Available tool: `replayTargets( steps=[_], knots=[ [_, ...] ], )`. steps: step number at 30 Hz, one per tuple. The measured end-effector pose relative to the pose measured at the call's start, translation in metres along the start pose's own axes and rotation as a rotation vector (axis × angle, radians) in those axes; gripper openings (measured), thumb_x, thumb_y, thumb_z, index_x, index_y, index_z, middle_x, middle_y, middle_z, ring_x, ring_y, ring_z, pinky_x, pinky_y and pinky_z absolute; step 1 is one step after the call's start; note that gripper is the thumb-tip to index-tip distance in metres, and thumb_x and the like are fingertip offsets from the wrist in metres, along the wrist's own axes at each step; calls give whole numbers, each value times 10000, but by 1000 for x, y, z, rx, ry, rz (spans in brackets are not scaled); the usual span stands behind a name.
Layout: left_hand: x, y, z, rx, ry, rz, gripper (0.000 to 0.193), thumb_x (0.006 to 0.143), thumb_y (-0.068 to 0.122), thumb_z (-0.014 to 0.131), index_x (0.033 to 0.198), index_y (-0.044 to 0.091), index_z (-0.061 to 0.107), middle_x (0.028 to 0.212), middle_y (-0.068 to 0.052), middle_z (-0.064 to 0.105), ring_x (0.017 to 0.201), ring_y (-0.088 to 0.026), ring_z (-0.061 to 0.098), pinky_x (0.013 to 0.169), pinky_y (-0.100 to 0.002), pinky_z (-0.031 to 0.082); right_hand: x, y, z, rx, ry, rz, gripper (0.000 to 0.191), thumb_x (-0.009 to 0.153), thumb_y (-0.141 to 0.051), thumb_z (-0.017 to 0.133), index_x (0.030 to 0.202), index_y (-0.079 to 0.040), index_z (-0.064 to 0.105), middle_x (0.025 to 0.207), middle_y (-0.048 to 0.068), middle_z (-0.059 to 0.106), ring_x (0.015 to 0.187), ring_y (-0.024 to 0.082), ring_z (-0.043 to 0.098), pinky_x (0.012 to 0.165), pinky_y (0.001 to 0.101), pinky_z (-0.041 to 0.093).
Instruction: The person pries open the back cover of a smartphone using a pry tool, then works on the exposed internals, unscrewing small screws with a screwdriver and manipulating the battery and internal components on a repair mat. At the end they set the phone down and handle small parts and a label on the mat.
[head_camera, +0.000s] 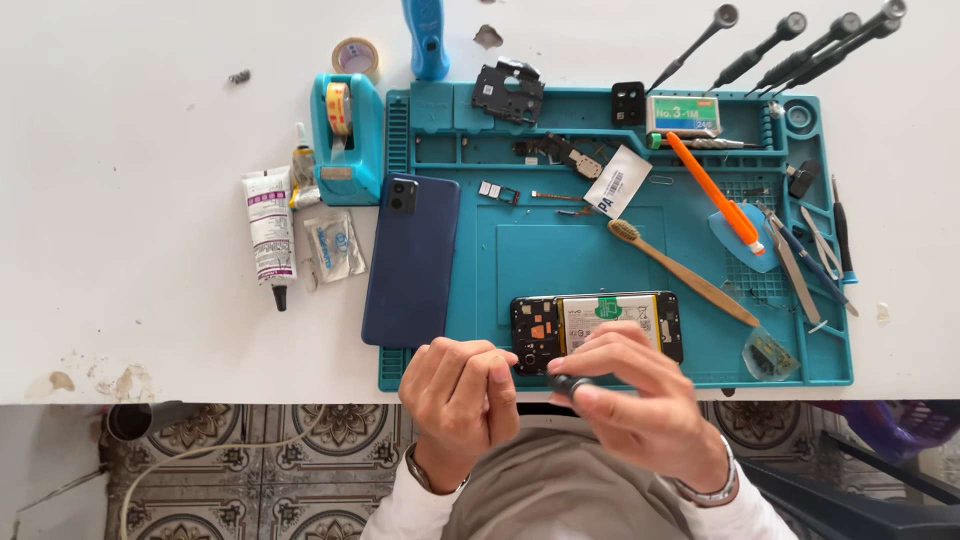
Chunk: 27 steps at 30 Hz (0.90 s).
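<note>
My right hand (640, 395) pinches a small dark tool (570, 384) by its round end. My left hand (460, 395) is curled shut next to it, and I can't tell if it holds anything. The open phone (600, 322) lies just past my fingers, on the blue mat (540, 250). The phone's blue back cover (412, 258) lies past my left hand. A wooden toothbrush (685, 272) lies past my right hand.

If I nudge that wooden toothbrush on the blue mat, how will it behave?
The wooden toothbrush looks stiff and probably light, so it should slide or pivot rather than bend. It lies flat on the blue mat, so tipping seems unlikely.
</note>
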<state>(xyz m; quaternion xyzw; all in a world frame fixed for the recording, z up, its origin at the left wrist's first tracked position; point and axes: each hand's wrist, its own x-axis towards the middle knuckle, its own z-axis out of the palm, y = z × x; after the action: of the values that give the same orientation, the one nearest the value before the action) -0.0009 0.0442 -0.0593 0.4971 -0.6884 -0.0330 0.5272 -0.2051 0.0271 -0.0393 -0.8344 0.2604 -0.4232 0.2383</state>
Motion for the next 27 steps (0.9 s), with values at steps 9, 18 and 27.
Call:
replayTargets(
  steps=[9, 18, 27],
  knots=[
    [3, 3, 3, 19, 13, 1, 100, 896, 92, 634, 798, 89, 652, 771, -11, 639, 638, -189, 585, 572, -341, 417, 45, 33, -4, -235, 320, 80, 408, 1036, 56, 712, 1201, -39, 351, 1200, 247, 710, 1095, 308, 752, 858, 321, 637],
    [1, 6, 0, -6, -51, -130, 91, 888, 60, 624, 803, 93, 637, 817, -16, 660, 677, -199, 603, 595, -336, 447, 55, 42, 9, -272, 285, 251, 387, 1038, 49, 722, 1172, -12, 364, 1194, 234, 738, 1046, 240, 772, 854, 295, 624],
    [8, 5, 6, 25, 9, -118, 200, 895, 124, 740, 1070, 41, 691, 896, -49, 673, 694, -185, 606, 607, -311, 481, 36, 34, -3, 142, 394, 362, 432, 1073, 13, 697, 1293, -54, 332, 1109, 205, 718, 957, 202, 759, 824, 239, 615]
  ],
)
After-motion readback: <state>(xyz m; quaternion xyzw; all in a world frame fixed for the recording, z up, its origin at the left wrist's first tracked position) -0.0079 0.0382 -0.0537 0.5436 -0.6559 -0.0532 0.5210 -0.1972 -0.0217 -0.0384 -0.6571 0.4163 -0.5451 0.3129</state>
